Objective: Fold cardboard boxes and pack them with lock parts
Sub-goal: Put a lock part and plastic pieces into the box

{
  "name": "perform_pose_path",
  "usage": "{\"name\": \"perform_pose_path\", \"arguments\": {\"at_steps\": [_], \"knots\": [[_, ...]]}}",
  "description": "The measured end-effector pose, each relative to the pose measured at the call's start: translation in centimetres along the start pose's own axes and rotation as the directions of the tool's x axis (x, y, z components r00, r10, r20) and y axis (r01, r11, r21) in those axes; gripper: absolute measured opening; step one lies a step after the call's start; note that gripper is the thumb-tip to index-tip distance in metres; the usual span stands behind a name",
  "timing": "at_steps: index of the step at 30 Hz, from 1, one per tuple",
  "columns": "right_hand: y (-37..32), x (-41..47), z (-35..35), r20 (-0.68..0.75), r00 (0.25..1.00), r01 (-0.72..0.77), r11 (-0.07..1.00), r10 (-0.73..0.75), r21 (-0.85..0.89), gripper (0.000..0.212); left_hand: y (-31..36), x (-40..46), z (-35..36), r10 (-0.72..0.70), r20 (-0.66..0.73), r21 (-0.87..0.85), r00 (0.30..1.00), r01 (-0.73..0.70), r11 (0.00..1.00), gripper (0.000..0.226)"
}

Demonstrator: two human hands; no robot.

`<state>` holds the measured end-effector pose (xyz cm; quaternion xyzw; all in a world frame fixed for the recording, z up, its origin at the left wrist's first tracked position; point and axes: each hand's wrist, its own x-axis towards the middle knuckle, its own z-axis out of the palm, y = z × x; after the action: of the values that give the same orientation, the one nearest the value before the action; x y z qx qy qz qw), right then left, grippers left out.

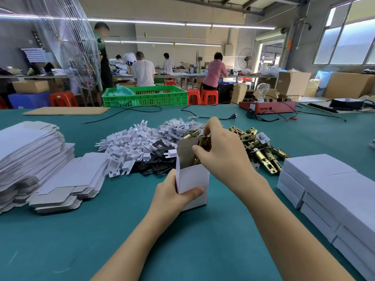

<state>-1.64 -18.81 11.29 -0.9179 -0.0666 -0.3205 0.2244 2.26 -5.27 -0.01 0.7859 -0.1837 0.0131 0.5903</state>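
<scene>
Fingers of the left hand [172, 194] wrap the near left corner of a small white box [193, 185] at the centre of the frame, thumb across its front face, holding it upright on the teal tabletop [121, 230]. Just above, the right hand [221, 153] has its fingers curled round a brass latch [205, 144], pinching it at the box's open mouth, partly inside.

That box is thin folded card, light and easily dented, so a grip along a folded corner, where it is stiffest, looks safest; its raised flap shows a grey-brown inner side. By contrast the latch is solid metal, likely heavy for its size, smooth and a little slippery, best taken across its flat plate end; dropped in carelessly it could tip the light box.

To the left lies a stack of flat box blanks [30, 155], white faced with grey edges, slumping sideways. To the right sit closed white boxes [324, 185], square and neatly stacked.

Behind the box, at mid frame, spread the parts: white plastic clips [129, 142], hard and angular; black plates [156, 165], thin and flat; small clear bags [176, 126], crinkly; and a heap of brass latches [261, 151], shiny and tubular.

Farther back, a red tester box [267, 106] with a bulb stands at upper right, and a green crate [145, 96] at upper centre.
</scene>
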Motion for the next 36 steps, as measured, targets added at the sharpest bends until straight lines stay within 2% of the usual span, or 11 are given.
{"name": "perform_pose_path", "arguments": {"at_steps": [4, 7, 10, 16, 19, 24, 31, 36], "knots": [[-0.8, -0.4, 0.7, -0.009, 0.994, 0.106, 0.963, -0.111, -0.248, 0.032, -0.2, 0.1, 0.1, 0.003, -0.008, 0.032, 1.0, -0.002, 0.999, 0.038], [-1.1, -0.7, 1.2, -0.006, 0.994, 0.107, 0.956, -0.113, -0.275, 0.023, -0.2, 0.1, 0.1, 0.012, -0.013, 0.036, 1.0, -0.012, 0.999, 0.039], [-0.9, -0.6, 1.3, -0.03, 0.996, 0.068, 0.949, -0.081, -0.307, 0.022, -0.2, 0.0, 0.2, 0.005, -0.018, 0.017, 1.0, -0.005, 1.0, 0.045], [-0.8, -0.7, 1.6, -0.072, 0.997, -0.008, 0.967, -0.01, -0.256, 0.028, -0.4, 0.2, 0.0, -0.011, -0.018, -0.016, 1.0, 0.011, 1.0, 0.041], [-0.8, -0.7, 1.5, -0.028, 0.997, 0.056, 0.944, -0.069, -0.325, 0.024, -0.5, 0.2, 0.0, -0.016, -0.014, -0.018, 1.0, 0.015, 1.0, 0.04], [-0.9, -0.7, 1.4, 0.029, 0.994, 0.109, 0.947, -0.105, -0.301, 0.023, -0.4, 0.2, 0.0, -0.019, -0.004, -0.034, 1.0, 0.019, 0.999, 0.044], [-0.2, -0.4, 1.4, 0.058, 0.998, -0.025, 0.968, 0.04, -0.252, 0.014, -0.4, 0.3, 0.2, -0.035, -0.007, -0.025, 0.999, 0.035, 0.999, 0.048], [-0.2, -0.3, 1.3, 0.082, 0.996, 0.01, 0.955, 0.015, -0.295, 0.032, -0.5, 0.4, 0.2, -0.018, -0.015, -0.037, 1.0, 0.018, 0.999, 0.048]]}}
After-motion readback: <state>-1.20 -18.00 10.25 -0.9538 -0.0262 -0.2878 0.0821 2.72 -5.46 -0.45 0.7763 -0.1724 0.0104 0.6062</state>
